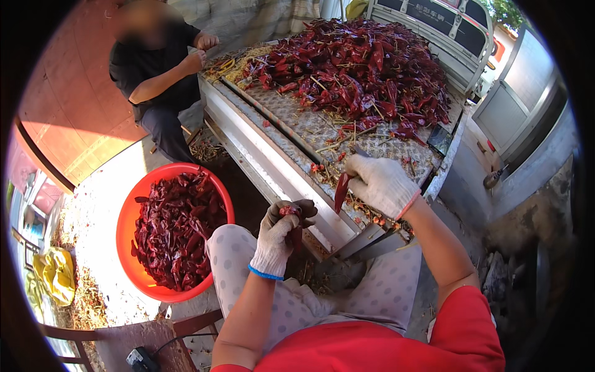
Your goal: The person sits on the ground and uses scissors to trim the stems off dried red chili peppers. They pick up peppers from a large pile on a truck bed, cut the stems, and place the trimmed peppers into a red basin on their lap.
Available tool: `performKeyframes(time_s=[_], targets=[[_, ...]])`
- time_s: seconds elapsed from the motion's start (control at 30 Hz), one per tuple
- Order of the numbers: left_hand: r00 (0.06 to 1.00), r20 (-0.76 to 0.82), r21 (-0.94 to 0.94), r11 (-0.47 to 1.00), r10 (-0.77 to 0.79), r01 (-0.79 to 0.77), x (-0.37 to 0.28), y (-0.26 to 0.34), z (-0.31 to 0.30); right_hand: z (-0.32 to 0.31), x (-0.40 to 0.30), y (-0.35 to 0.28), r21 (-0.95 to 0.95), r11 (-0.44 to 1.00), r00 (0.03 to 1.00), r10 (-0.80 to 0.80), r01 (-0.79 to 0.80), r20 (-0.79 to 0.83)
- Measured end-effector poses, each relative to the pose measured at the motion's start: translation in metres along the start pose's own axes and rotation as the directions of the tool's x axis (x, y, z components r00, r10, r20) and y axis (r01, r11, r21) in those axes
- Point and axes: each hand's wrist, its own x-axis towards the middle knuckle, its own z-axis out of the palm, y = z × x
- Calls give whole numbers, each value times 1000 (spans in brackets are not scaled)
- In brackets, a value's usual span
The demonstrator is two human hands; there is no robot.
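Note:
My left hand (278, 228), in a knitted work glove with a blue cuff, is closed around a dried red chili pepper (291, 211) above my left thigh. My right hand (383, 183), in a similar glove with a red cuff, pinches another red chili (342, 193), which hangs down over the truck bed's rear edge. A dark pointed tip (360, 151) shows beyond the right fingers; I cannot tell what it belongs to. To the left stands a red plastic basin (125, 232) with many chili pieces (179, 232). A large heap of chilies (358, 69) covers the far bed.
The metal truck bed (302, 111) bears scattered stems and seeds. A dark phone-like object (439, 139) lies at its right edge. Another person (162, 74) sits at the left, hands raised. A wooden chair (139, 342) holds a small corded device (141, 359). A yellow bag (55, 276) lies far left.

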Motion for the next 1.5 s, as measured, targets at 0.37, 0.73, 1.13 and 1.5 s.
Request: performKeyframes(time_s=[0.37,0.73,1.13,1.5], targets=[[993,10,-10,993,-121,121,-6,-1,13,36,-21,-47,360,911,978,-208,199,-15],[985,43,166,973,-167,158,-10,0,11,68,-23,-36,324,839,890,-354,438,-287],[981,58,321,934,-186,158,-14,-11,9,69,-20,-41,831,540,986,158,-135,57],[992,42,62,992,-117,114,-5,-6,0,15,28,70,83,991,974,117,-102,-192]])
